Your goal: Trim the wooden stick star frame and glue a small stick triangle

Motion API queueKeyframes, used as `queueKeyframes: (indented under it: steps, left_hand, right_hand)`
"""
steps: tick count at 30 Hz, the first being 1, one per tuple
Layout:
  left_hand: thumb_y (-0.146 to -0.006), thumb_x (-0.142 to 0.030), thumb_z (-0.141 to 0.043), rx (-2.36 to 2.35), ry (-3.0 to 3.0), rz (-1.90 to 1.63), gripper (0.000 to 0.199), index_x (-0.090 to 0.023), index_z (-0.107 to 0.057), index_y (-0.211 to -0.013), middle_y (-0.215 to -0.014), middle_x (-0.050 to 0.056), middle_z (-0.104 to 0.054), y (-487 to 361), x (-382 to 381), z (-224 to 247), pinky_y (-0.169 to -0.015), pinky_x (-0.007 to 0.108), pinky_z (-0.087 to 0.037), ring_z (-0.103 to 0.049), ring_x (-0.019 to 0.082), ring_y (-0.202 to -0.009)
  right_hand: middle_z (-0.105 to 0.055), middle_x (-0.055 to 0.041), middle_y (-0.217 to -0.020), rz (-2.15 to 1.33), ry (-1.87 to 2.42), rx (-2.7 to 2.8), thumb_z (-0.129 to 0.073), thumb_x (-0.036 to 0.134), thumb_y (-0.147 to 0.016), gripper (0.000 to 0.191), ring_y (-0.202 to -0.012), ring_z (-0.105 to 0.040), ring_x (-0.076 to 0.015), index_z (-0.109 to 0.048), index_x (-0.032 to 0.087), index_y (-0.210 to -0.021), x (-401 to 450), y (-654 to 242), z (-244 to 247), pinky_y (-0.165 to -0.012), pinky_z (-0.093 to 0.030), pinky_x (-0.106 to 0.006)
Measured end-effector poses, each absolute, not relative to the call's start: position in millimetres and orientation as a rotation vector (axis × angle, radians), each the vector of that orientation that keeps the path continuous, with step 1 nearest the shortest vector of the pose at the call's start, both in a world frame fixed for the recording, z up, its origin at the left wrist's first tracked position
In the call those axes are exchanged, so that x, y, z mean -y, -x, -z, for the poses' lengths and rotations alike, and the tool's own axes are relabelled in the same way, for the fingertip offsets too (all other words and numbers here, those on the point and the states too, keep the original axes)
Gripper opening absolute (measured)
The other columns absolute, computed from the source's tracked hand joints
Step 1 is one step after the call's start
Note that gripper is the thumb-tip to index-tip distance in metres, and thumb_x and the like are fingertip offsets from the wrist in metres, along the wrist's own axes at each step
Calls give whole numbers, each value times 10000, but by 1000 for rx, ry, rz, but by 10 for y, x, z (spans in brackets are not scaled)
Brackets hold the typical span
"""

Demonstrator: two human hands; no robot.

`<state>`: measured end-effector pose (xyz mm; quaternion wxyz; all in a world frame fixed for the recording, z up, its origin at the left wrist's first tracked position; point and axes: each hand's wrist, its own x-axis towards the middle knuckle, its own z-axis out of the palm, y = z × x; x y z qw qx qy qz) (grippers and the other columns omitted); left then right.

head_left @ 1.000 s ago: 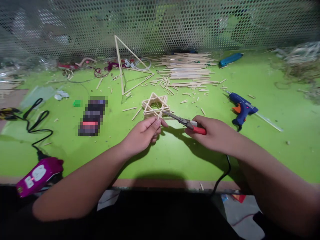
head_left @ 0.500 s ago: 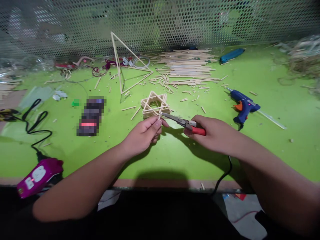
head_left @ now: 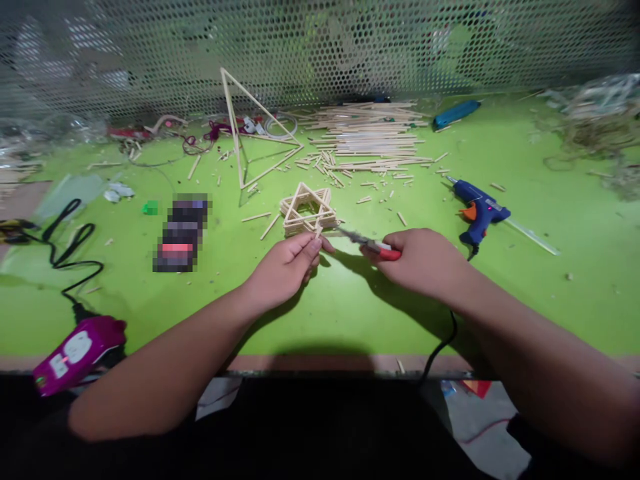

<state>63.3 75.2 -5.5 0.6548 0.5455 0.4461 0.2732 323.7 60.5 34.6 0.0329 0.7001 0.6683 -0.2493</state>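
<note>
Between thumb and fingers, my left hand (head_left: 287, 268) pinches a short wooden stick (head_left: 319, 229) whose tip points up. Right behind it on the green table stands a star-shaped frame of stacked wooden sticks (head_left: 309, 208). My right hand (head_left: 417, 260) is closed around the red handles of a pair of pliers (head_left: 367, 243). The pliers' jaws point left, blurred, a little right of the stick and apart from it. A large triangular stick frame (head_left: 231, 107) stands farther back.
A pile of wooden sticks (head_left: 370, 133) lies at the back, with short offcuts in front. To the right rests a blue glue gun (head_left: 480, 210) with its cord. A phone-like pixelated object (head_left: 181, 233) and a magenta device (head_left: 83, 353) are on the left. Perforated mesh (head_left: 320, 53) rises behind.
The pliers have come away from the stick, slightly to the right, with my right hand. My left hand keeps its pinch nearly in place. The view has shifted slightly.
</note>
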Motion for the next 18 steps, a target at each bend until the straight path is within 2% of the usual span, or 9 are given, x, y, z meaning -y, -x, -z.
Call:
queueKeyframes:
  steps: [6, 10, 12, 15, 18]
  left_hand:
    - [-1105, -581, -624, -947, -1138, -630, 411, -178, -702, -1122, -708, -70, -392, -608, -763, 26, -537, 217, -331, -345, 93, -565]
    - [-1089, -570, -663, -926, -1120, -628, 392, -191, -679, -1192, -742, -64, -426, -599, -751, 27, -544, 217, -359, -392, 100, -589]
    - [-1076, -562, -691, -889, -1108, -631, 375, -194, -672, -1144, -744, -63, -436, -606, -749, 31, -546, 215, -361, -396, 96, -591]
    - [-1081, -558, -685, -810, -1037, -637, 375, -183, -675, -1065, -725, -72, -396, -622, -752, 35, -528, 211, -297, -315, 79, -564]
    - [-1090, -531, -676, -799, -1006, -642, 349, -183, -683, -1065, -715, -74, -378, -631, -760, 33, -526, 215, -268, -284, 80, -559]
  right_hand:
    - [-686, -62, -710, 753, -2139, -2132, -611, 497, -911, 281, -625, -561, -233, -632, 260, -761, -640, -3348, -319, -573, -351, -355]
    - [-706, -41, -778, 832, -2114, -2238, -625, 518, -937, 272, -673, -598, -225, -591, 263, -851, -602, -3399, -284, -590, -360, -337]
    - [-713, -35, -806, 875, -2078, -2278, -627, 520, -948, 266, -687, -606, -222, -581, 265, -890, -579, -3402, -277, -604, -368, -331]
    - [-723, -45, -834, 897, -2036, -2283, -619, 510, -948, 252, -703, -615, -226, -583, 261, -925, -562, -3393, -283, -616, -374, -329]
    - [-724, -55, -844, 898, -2019, -2272, -607, 513, -938, 257, -710, -620, -231, -581, 258, -937, -561, -3384, -299, -613, -374, -330]
